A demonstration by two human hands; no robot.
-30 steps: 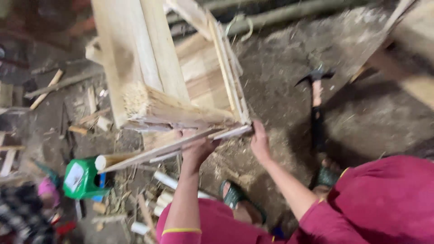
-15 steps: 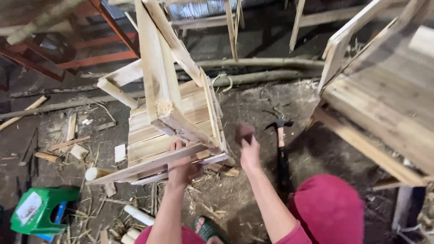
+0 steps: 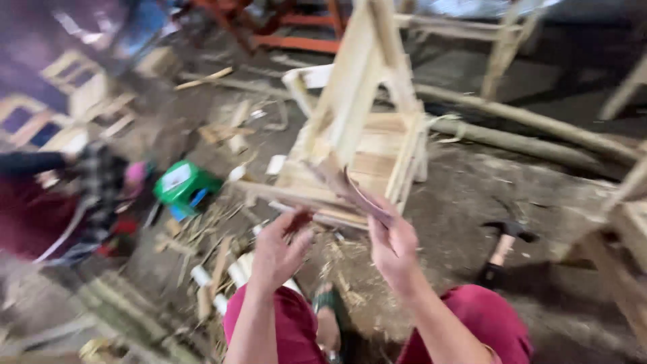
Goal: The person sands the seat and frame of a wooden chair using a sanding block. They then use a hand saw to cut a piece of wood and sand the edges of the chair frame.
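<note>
Now the right hand [image 3: 394,249] pinches a thin curved strip [image 3: 357,192] before the wooden frame [image 3: 364,145]; left hand [image 3: 280,253] hovers half-open, apparently fitting it.

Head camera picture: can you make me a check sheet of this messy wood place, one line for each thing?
Surface: dirt floor, strewn with straw and wood chips.
Job's things: pale wooden chair frame tipped on the floor; a thin curved strip runs from it to the right hand.
Clutter: green plastic stool, hammer lying on the floor, short white offcuts, long poles.
Hands: left hand raised with fingers loosely curled, holding nothing clear; right hand pinches the strip.
Cables: nothing seen.
Surroundings: more wooden frames at right, orange-red frame behind, another person blurred at left.
</note>
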